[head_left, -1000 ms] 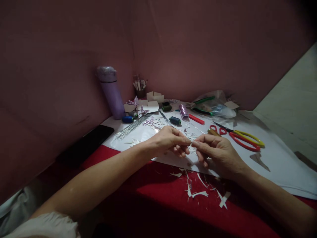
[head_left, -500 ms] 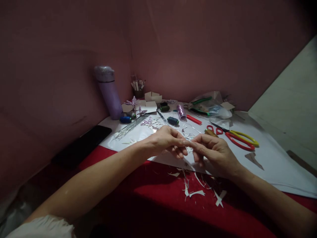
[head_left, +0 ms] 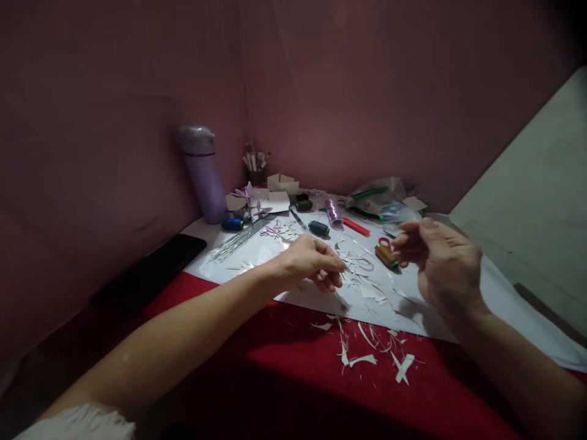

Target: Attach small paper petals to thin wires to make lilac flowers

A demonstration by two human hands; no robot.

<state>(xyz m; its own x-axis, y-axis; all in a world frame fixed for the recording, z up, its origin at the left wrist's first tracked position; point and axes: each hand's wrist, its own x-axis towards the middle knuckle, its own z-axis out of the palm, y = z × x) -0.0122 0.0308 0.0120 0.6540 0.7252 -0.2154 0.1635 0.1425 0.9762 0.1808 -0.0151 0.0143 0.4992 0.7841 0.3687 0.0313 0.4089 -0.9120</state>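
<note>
My left hand (head_left: 321, 263) is above the white paper (head_left: 293, 299), thumb and forefinger pressed together in a pinch. Whatever lies between those fingertips is too small to name. To the right, my right hand (head_left: 443, 263) is raised near the gold thread spool (head_left: 386, 257), its thumb against the forefinger and the other fingers curled. I cannot make out anything in that pinch. Thin white paper scraps (head_left: 362, 275) lie between the two hands. Behind my right hand, the scissors with red and yellow handles are hidden; a small red handle loop (head_left: 384, 243) still shows.
Thread spools in blue (head_left: 232, 224), dark teal (head_left: 319, 228) and shiny purple (head_left: 334, 212) lie farther back. Around them are wires (head_left: 243, 237), green-handled pliers (head_left: 367, 208) and a red cutter (head_left: 356, 227). A purple bottle (head_left: 204, 177) and black phone (head_left: 151, 269) are left; scraps litter the red cloth (head_left: 293, 366).
My right hand has parted from my left, moving right and upward and covering the large scissors. The left hand stays almost in place, still pinched.
</note>
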